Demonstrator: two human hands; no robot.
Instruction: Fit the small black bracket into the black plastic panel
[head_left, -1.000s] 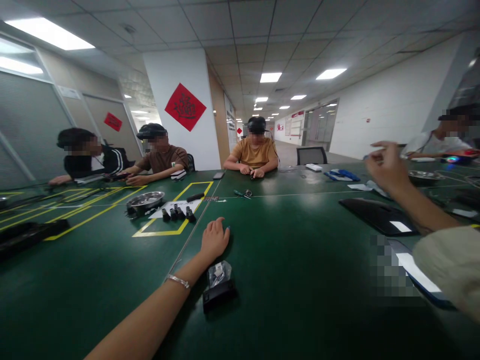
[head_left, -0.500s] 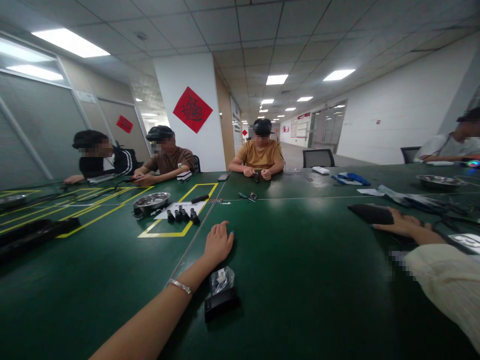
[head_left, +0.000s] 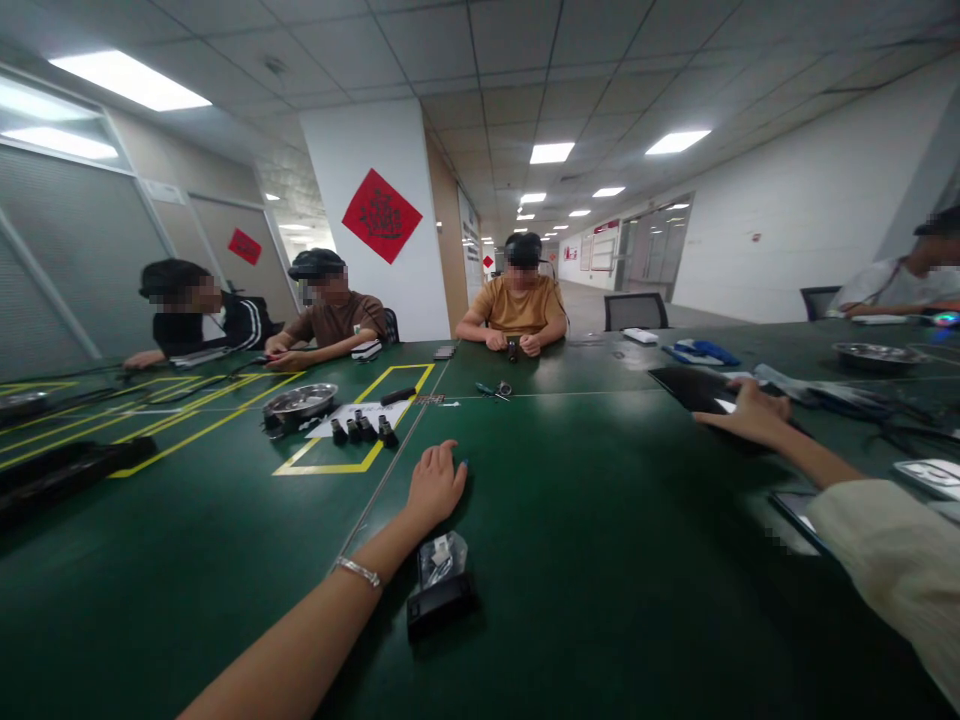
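My left hand [head_left: 437, 487] rests palm down on the green table [head_left: 570, 520], its fingers loosely stretched and holding nothing. Just below its wrist lie a clear plastic bag [head_left: 442, 558] with small parts inside and a black box-like piece [head_left: 441, 605]. Over at the right, my right hand [head_left: 752, 412] grips a thin, flat black thing [head_left: 686, 392] by its near side, thumb to the left. It has a bright patch on top; its exact kind I cannot make out. Under the right sleeve lies a flat, phone-like thing [head_left: 796, 518], partly covered.
Several short black cylinders [head_left: 364, 428] stand by a white paper and a metal bowl [head_left: 301, 400]. Pliers [head_left: 491, 389] lie mid-table. Plastic bags [head_left: 810, 392] and cables [head_left: 904, 430] are beyond my right hand. Co-workers [head_left: 517, 300] sit around the table.
My right hand has moved left and slightly up, and the black thing has shifted left with it. More of the phone-like thing shows. My left hand has stayed in place.
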